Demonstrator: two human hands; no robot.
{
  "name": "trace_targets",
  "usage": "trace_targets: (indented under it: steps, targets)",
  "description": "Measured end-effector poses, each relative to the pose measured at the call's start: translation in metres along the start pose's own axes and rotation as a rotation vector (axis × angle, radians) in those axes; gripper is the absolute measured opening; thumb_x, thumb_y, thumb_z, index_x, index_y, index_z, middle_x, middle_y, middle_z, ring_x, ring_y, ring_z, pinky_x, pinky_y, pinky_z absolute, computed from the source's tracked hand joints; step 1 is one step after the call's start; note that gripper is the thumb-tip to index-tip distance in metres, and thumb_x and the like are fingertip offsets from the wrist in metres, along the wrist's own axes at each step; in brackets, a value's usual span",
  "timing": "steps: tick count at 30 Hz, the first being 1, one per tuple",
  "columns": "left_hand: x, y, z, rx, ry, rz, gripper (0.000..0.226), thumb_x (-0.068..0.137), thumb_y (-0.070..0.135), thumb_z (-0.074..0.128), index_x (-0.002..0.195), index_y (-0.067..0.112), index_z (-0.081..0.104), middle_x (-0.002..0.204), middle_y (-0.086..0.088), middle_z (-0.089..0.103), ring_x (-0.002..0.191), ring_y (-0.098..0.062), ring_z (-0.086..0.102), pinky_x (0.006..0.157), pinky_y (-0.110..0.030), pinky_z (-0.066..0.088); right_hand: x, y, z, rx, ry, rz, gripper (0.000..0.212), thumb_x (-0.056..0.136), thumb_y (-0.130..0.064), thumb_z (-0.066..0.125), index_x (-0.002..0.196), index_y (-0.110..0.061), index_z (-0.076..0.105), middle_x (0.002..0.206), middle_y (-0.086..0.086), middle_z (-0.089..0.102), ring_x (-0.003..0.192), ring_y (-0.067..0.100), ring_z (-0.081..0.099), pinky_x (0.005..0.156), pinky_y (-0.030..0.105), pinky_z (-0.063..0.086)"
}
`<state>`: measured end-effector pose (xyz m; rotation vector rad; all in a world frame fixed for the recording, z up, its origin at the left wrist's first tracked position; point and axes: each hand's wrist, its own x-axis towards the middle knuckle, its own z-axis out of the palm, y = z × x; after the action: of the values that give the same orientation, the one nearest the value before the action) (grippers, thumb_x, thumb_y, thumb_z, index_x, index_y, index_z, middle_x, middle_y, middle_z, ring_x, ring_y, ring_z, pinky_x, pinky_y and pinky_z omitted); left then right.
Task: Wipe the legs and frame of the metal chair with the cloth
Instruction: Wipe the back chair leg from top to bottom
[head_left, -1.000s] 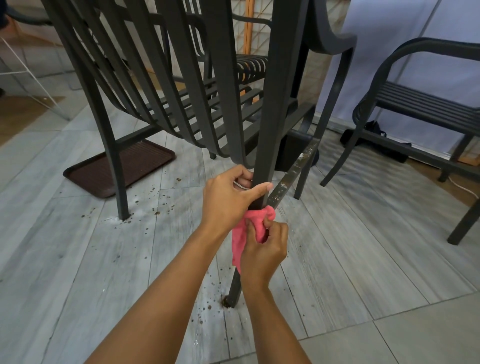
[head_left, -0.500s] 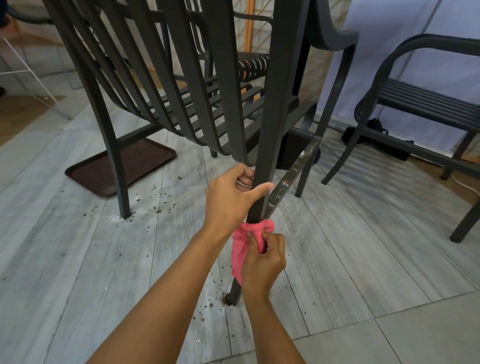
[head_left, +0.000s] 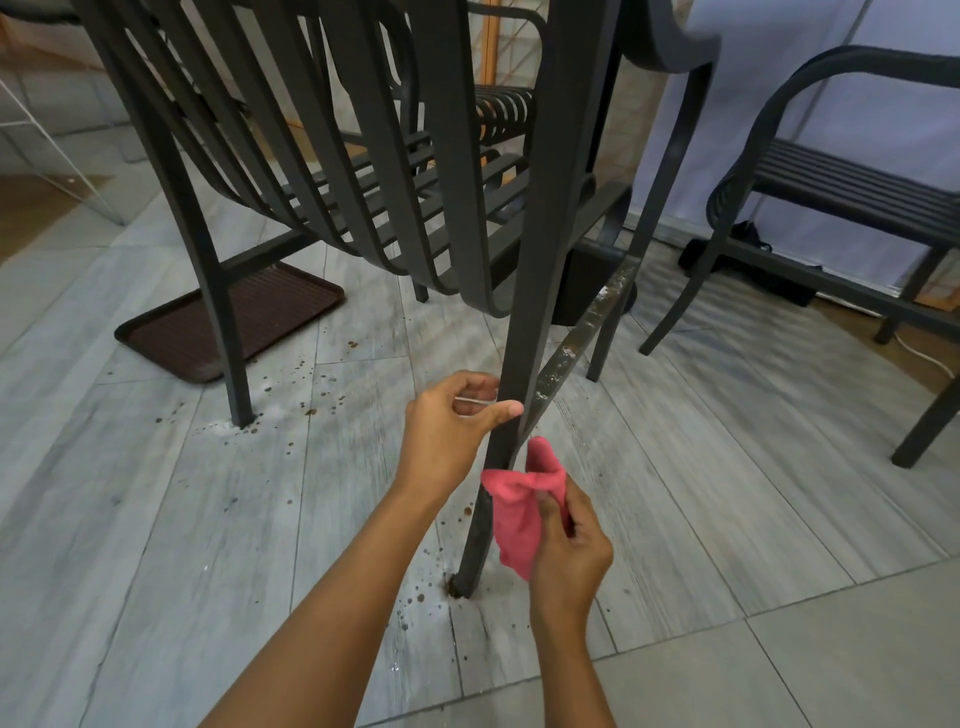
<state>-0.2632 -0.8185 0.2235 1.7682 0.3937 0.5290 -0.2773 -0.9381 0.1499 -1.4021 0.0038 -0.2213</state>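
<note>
A dark metal chair (head_left: 540, 218) with slatted back and seat stands right in front of me on the tiled floor. Its near leg (head_left: 480, 540) runs down to a foot ringed with brown specks. A scuffed, dusty crossbar (head_left: 587, 327) slants off to the right behind that leg. My left hand (head_left: 449, 426) loosely grips the leg, thumb across the front. Just below, my right hand (head_left: 569, 551) holds a pink cloth (head_left: 517, 514) bunched against the right side of the leg.
A brown plastic tray (head_left: 228, 322) lies on the floor behind the chair's left leg (head_left: 234, 364). A second dark metal chair (head_left: 841, 187) stands at the right by a white sheet. Brown crumbs dot the grey tiles around both legs. A black block (head_left: 587, 286) sits under the seat.
My right hand has slid the pink cloth down the leg and slightly to the right, away from my left hand. My left hand's grip has loosened a little.
</note>
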Motion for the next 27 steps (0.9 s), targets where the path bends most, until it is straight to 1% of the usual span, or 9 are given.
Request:
trace_targets:
  steps: [2,4,7,11,13,16,21,25,27]
  targets:
    - [0.0,-0.001,0.003,0.023,-0.023,-0.013,0.02,0.072,0.026,0.077,0.089,0.023,0.068,0.079,0.017,0.066,0.072,0.005,0.062,0.062,-0.004,0.046,0.003,0.007,0.011,-0.047,0.01,0.022,0.035,0.084,-0.003,0.062,0.099,-0.035,0.063,0.094,-0.018,0.065,0.088,-0.015,0.06,0.071,0.002,0.044]
    - [0.0,-0.002,0.006,0.024,-0.012,-0.014,0.015,0.072,0.025,0.078,0.083,0.026,0.067,0.074,0.016,0.067,0.068,0.005,0.063,0.061,-0.005,0.047,0.004,0.017,0.024,-0.095,0.018,0.03,0.032,0.084,-0.006,0.064,0.109,-0.027,0.064,0.092,-0.021,0.063,0.086,-0.015,0.059,0.071,0.002,0.045]
    - [0.001,-0.005,0.007,0.024,0.006,-0.009,0.016,0.07,0.026,0.079,0.083,0.022,0.069,0.071,0.012,0.069,0.064,0.005,0.064,0.061,-0.007,0.048,0.001,0.027,0.038,-0.236,0.044,-0.094,0.031,0.082,-0.003,0.066,0.111,-0.015,0.067,0.087,-0.026,0.059,0.082,-0.016,0.058,0.071,0.004,0.047]
    - [0.0,-0.007,0.008,0.029,0.008,0.008,0.02,0.07,0.027,0.079,0.085,0.017,0.07,0.07,0.01,0.07,0.063,0.003,0.065,0.058,-0.009,0.049,0.002,0.038,0.042,-0.384,0.07,-0.257,0.027,0.081,0.002,0.067,0.107,-0.004,0.069,0.086,-0.013,0.061,0.075,-0.01,0.057,0.069,-0.002,0.042]
    - [-0.001,-0.008,0.009,0.007,0.01,0.009,0.02,0.07,0.025,0.079,0.084,0.015,0.07,0.068,0.011,0.068,0.06,0.004,0.064,0.055,-0.008,0.048,0.002,0.043,0.042,-0.428,0.072,-0.283,0.024,0.081,0.0,0.067,0.105,-0.003,0.07,0.086,-0.004,0.067,0.073,0.0,0.06,0.068,-0.001,0.043]
    - [0.001,-0.011,0.009,0.026,0.019,0.013,0.02,0.069,0.029,0.079,0.082,0.018,0.07,0.068,0.011,0.069,0.061,0.003,0.064,0.058,-0.01,0.049,0.0,0.047,0.042,-0.423,0.08,-0.259,0.023,0.081,-0.001,0.068,0.103,-0.004,0.07,0.083,0.003,0.069,0.071,0.008,0.063,0.067,0.001,0.045]
    - [0.001,-0.012,0.009,0.037,0.016,0.017,0.019,0.069,0.031,0.079,0.082,0.02,0.07,0.068,0.012,0.069,0.061,0.004,0.063,0.059,-0.01,0.049,-0.002,0.05,0.042,-0.403,0.099,-0.232,0.016,0.08,-0.003,0.068,0.097,-0.003,0.071,0.079,0.001,0.069,0.068,0.011,0.065,0.065,0.004,0.047]
    - [-0.001,-0.012,0.009,0.05,0.028,0.022,0.023,0.07,0.034,0.078,0.086,0.019,0.071,0.069,0.012,0.069,0.062,0.004,0.063,0.058,-0.01,0.049,-0.005,0.055,0.041,-0.409,0.108,-0.218,0.016,0.08,-0.002,0.069,0.096,-0.003,0.071,0.079,0.0,0.069,0.068,0.012,0.066,0.064,0.006,0.048]
    - [-0.001,-0.012,0.009,0.065,0.03,0.023,0.023,0.07,0.035,0.078,0.086,0.02,0.071,0.068,0.013,0.068,0.061,0.004,0.062,0.059,-0.009,0.049,-0.007,0.057,0.04,-0.41,0.108,-0.196,0.018,0.08,-0.002,0.069,0.097,-0.006,0.071,0.079,0.0,0.07,0.069,0.01,0.065,0.063,0.01,0.051]
